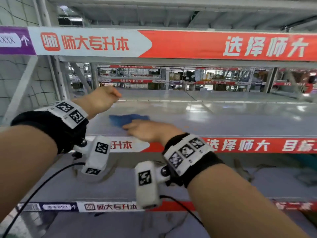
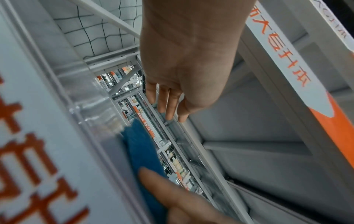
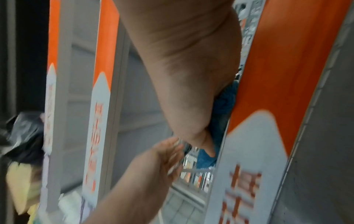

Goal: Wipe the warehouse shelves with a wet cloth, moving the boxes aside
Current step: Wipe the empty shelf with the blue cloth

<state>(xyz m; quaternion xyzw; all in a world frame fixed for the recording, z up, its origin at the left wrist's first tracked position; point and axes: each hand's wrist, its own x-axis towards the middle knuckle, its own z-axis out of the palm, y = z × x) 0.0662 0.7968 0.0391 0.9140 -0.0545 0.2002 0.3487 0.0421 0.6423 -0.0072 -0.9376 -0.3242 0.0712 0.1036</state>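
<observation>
Flat right hand (image 1: 151, 130) presses blue cloth (image 1: 123, 119); left hand (image 1: 103, 98) hovers, fingers loose.

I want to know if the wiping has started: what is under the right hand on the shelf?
The right hand presses a blue cloth flat on the glossy grey metal shelf. The hand covers the cloth's near part, so the shelf beneath cannot be seen.
</observation>
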